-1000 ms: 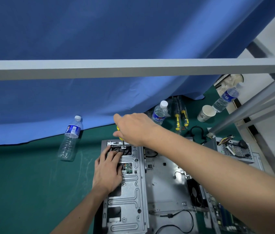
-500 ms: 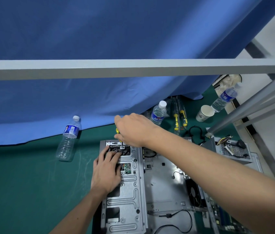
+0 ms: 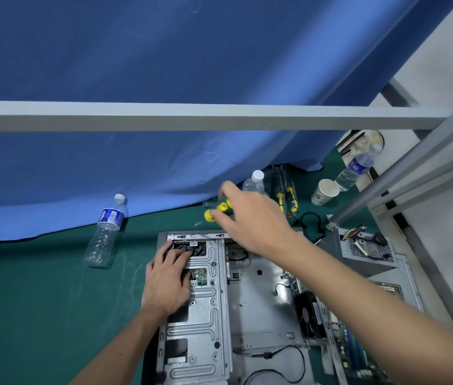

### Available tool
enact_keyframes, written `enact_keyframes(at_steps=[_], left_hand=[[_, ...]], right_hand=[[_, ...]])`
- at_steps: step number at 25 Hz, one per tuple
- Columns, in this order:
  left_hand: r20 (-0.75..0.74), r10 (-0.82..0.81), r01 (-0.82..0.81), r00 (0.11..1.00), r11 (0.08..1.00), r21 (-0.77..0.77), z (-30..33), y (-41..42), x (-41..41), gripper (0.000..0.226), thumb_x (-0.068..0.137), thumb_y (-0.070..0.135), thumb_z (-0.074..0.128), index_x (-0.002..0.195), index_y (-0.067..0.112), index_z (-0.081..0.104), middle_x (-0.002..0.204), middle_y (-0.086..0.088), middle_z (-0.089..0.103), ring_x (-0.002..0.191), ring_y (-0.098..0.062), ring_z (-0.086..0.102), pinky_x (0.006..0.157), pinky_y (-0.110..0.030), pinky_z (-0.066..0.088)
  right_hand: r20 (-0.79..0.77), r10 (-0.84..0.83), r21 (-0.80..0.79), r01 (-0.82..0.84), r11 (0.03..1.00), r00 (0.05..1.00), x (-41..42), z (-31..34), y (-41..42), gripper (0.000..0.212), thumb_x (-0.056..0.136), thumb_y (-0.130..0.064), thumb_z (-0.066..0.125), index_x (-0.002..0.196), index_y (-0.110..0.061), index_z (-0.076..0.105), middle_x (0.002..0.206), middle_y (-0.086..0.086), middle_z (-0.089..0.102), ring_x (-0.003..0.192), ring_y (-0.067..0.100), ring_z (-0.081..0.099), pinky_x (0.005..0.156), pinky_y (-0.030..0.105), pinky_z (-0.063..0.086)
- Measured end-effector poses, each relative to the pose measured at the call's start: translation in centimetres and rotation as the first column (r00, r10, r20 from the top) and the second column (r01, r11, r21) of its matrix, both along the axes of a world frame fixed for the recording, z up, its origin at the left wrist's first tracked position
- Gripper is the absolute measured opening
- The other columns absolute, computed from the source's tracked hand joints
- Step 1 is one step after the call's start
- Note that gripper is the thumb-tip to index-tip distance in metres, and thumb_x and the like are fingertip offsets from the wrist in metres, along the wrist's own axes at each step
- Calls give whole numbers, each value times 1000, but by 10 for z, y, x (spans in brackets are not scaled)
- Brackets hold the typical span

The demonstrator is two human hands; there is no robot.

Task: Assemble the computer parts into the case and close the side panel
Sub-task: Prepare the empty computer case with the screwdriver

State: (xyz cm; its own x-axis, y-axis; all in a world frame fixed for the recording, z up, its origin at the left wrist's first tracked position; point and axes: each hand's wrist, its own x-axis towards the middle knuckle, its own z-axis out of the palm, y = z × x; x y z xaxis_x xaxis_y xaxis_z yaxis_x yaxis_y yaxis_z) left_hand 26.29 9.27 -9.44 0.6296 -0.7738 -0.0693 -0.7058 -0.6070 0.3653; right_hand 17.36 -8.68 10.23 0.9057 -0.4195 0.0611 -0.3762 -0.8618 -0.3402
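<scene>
The open grey computer case (image 3: 258,290) lies flat on the green mat. My left hand (image 3: 168,279) rests on its metal drive cage (image 3: 205,315), with the fingertips pressing a black part in the cage's top opening. Beyond the case's far edge, my right hand (image 3: 250,215) holds a yellow and green screwdriver (image 3: 215,212) by the handle, just above the mat. A black fan (image 3: 307,315) sits inside the case at the right. A motherboard (image 3: 358,354) lies to the right of the case.
A grey power supply (image 3: 367,254) with loose cables stands right of the case. Water bottles lie at the left (image 3: 107,232), behind my right hand (image 3: 254,183) and far right (image 3: 354,169). A paper cup (image 3: 325,191) and more screwdrivers (image 3: 289,200) lie near the blue curtain. A grey frame bar (image 3: 192,116) crosses overhead.
My right hand has lifted the screwdriver off the bracket at the case's top edge and carried it up and to the right, past the case. My left hand has stayed on the cage.
</scene>
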Motion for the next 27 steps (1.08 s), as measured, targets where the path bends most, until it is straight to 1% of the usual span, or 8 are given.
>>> enact_keyframes(at_steps=[2, 5, 7, 10, 14, 16, 22, 27], left_hand=[[-15, 5, -5, 1000, 1000, 6, 0, 1, 1, 50, 85, 27, 62, 135, 27, 56, 133, 9, 53, 145, -18, 20, 103, -47, 38], [-28, 6, -4, 1000, 998, 66, 3, 0, 0, 52, 93, 29, 51, 144, 29, 45, 144, 11, 43, 150, -14, 6, 115, -46, 25], [-30, 50, -49, 998, 998, 29, 13, -2, -13, 43, 99, 28, 48, 142, 26, 49, 147, 7, 41, 151, -17, 7, 122, -46, 9], [-219, 79, -123, 972, 973, -197, 39, -1, -60, 29, 102, 32, 47, 119, 19, 67, 126, 0, 58, 132, -22, 43, 113, -40, 33], [-942, -20, -437, 334, 883, -173, 62, 0, -125, 27, 100, 35, 51, 89, 16, 67, 74, 0, 62, 66, -10, 58, 59, -20, 46], [-930, 50, -501, 364, 852, -150, 52, 8, -132, 18, 98, 19, 58, 84, 10, 64, 70, -3, 56, 60, -12, 50, 58, -25, 41], [-513, 304, -358, 803, 934, -6, 40, 40, -107, 16, 96, 35, 59, 87, 23, 54, 81, 6, 62, 72, -10, 59, 64, -27, 45], [-350, 348, -363, 870, 931, 24, 37, 39, -104, 19, 96, 35, 58, 86, 21, 49, 80, 7, 57, 72, -13, 57, 70, -34, 50]], right_hand=[[11, -294, 313, 276, 909, 956, -37, -13, 0, 21, 90, -45, 58, 97, -26, 51, 56, -5, 53, 53, 17, 52, 52, 32, 38], [-206, -636, 836, 471, 281, 744, -95, -45, 3, 21, 95, -31, 58, 108, -15, 57, 71, 6, 70, 58, 14, 59, 52, 25, 42], [-311, -653, 924, 382, -37, 690, -130, -65, 12, 22, 97, -19, 55, 114, -5, 52, 86, 17, 74, 68, 20, 64, 56, 27, 47], [-334, -566, 942, 277, -187, 754, -159, -88, 39, 25, 94, -12, 58, 116, -7, 47, 100, 20, 73, 80, 24, 66, 64, 32, 50], [-348, -411, 918, 395, 30, 842, -160, -106, 90, 30, 88, -23, 68, 109, -18, 48, 89, 3, 73, 72, 16, 60, 65, 31, 48], [-315, -303, 902, 384, 200, 899, -158, -110, 105, 28, 87, -32, 66, 104, -24, 46, 75, -5, 64, 65, 13, 51, 64, 30, 43], [-280, -288, 613, 401, 681, 916, -189, -124, 96, 26, 99, -41, 49, 123, -31, 50, 116, -13, 59, 102, 0, 57, 95, 26, 50], [-218, -260, 114, 290, 950, 941, -224, -144, 76, 31, 103, -40, 38, 132, -30, 47, 127, -14, 47, 118, 5, 36, 100, 22, 37]])
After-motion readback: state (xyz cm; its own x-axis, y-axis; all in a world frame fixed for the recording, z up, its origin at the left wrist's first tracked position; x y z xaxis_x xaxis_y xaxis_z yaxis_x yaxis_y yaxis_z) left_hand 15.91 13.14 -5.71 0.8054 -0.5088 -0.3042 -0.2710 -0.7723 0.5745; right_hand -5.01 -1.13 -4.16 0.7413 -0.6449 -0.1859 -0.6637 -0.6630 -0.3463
